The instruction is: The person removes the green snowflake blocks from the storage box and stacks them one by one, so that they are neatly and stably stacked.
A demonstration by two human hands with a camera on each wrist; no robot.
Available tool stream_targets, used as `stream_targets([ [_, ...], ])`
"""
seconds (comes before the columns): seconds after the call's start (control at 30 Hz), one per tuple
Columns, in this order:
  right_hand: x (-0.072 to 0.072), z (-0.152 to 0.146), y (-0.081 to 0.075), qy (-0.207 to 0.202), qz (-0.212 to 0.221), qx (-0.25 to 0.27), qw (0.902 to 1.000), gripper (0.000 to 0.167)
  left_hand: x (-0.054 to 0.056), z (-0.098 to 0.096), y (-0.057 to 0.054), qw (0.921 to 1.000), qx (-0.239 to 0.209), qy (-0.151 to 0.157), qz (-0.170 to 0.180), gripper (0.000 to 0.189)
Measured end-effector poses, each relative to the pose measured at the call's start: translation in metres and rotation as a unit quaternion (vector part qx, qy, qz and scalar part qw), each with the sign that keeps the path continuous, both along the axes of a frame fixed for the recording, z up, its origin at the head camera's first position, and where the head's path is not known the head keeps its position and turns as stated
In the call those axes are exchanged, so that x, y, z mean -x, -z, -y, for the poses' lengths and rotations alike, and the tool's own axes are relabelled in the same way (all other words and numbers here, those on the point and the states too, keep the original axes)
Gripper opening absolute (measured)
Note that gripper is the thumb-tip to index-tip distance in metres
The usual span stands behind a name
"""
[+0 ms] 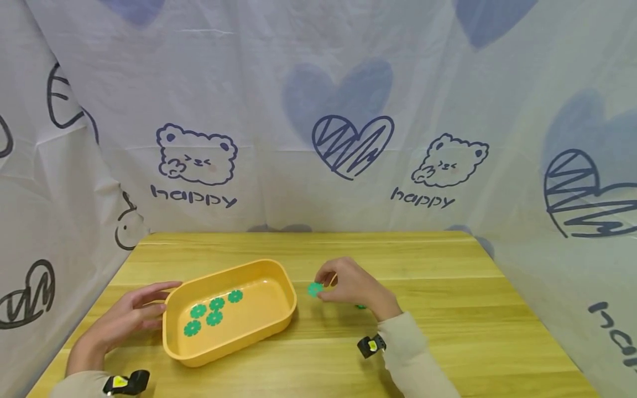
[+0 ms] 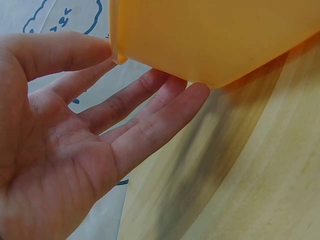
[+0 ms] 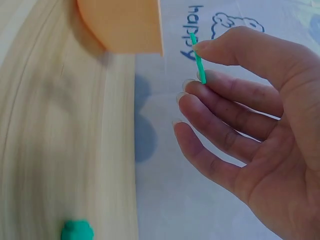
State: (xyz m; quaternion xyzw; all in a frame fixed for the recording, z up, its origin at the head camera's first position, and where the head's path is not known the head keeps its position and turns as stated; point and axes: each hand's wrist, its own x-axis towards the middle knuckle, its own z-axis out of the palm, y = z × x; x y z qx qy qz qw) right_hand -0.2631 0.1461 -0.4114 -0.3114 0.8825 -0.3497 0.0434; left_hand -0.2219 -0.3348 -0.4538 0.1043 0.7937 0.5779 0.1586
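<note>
An orange-yellow plastic tray (image 1: pixel 239 337) stands on the table, several green flower-shaped discs (image 1: pixel 198 311) lying flat in its left half. At the tray's left end is my left hand (image 1: pixel 124 318). Its fairly straight fingers (image 2: pixel 155 122) touch the tray's outer wall and underside edge in the left wrist view. Just right of the tray, my right hand (image 1: pixel 350 284) pinches another green flower-shaped disc (image 1: pixel 314 289) between thumb and fingertips, above the table. That disc (image 3: pixel 198 59) appears edge-on in the right wrist view, the other fingers loosely bent below it.
Partly hidden behind the right wrist, a green piece (image 1: pixel 360 306) lies on the wooden table (image 1: pixel 463 331); the right wrist view shows a green piece (image 3: pixel 77 231) at its lower edge. A white printed cloth (image 1: pixel 278 182) hangs behind the table and along both sides.
</note>
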Motion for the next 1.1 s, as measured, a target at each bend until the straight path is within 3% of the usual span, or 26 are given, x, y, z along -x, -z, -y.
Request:
stream_targets([
  [0.6,-0.001,-0.069,0.026,0.053,0.017,0.012,0.9984,0.019,0.001,-0.001,0.000,1.0000,0.007,0.000,-0.005,0.060],
  [1.1,0.004,-0.094,0.048,0.080,0.022,-0.012,0.9965,0.018,-0.001,-0.002,-0.001,0.9999,0.008,-0.003,-0.005,0.060],
])
